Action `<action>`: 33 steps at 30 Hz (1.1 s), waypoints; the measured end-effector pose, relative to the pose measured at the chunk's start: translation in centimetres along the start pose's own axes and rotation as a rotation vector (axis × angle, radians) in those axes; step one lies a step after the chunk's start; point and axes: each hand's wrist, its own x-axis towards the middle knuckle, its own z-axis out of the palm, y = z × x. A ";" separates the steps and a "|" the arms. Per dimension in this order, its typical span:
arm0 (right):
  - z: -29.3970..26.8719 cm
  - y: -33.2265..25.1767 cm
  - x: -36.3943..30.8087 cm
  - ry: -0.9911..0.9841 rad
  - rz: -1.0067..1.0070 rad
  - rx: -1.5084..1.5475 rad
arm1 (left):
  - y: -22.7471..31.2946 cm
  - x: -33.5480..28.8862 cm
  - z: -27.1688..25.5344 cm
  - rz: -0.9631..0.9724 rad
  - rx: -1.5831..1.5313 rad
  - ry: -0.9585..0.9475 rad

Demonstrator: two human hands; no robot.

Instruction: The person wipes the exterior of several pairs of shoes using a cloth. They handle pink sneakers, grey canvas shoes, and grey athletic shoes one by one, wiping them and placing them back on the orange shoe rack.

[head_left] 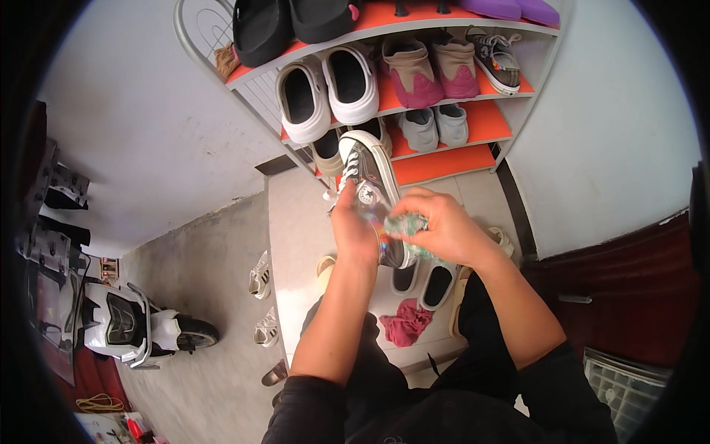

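My left hand (pixel 350 231) is wrapped round a dark grey high-top sneaker (pixel 367 169) with a white rubber toe, white laces and a round ankle patch. The shoe is held upright, toe pointing away, in front of the shelves. Bunched in my right hand (pixel 447 228) is a green-and-white cloth-like wad (pixel 405 224), pressed at the side of the sneaker near its white sole. The fingers of that hand are closed round the wad; motion blurs its edge. A similar dark sneaker (pixel 498 63) stands on the rack's upper right.
Ahead stands a shoe rack (pixel 451 164) with orange shelves, bearing white clogs (pixel 353 85), beige-and-maroon shoes (pixel 430 70) and grey shoes (pixel 435 126). A crumpled pink cloth (pixel 406 323) lies by dark-lined slippers (pixel 438 285) below my hands. Sneakers (pixel 260 276) and a white scooter (pixel 137 322) are at left.
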 end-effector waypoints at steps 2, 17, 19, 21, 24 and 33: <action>-0.4 -0.7 -0.1 -0.176 -0.004 -0.033 | 0.3 0.6 -0.6 0.033 -0.049 0.037; -2.7 0.2 -0.5 0.031 0.191 0.071 | 1.6 2.4 -4.0 -0.046 -0.351 -0.272; -2.6 -0.1 0.0 0.129 0.251 0.166 | 1.5 2.1 -3.6 -0.058 -0.362 -0.264; -1.6 0.4 0.4 0.209 0.096 0.205 | 1.4 2.0 -3.8 -0.095 -0.378 -0.350; -1.3 -0.6 0.2 0.184 -0.001 0.177 | 1.1 1.7 -3.6 -0.118 -0.352 -0.376; -3.7 -0.3 -0.6 0.399 0.121 0.307 | -3.4 0.5 -1.1 -0.191 0.159 0.047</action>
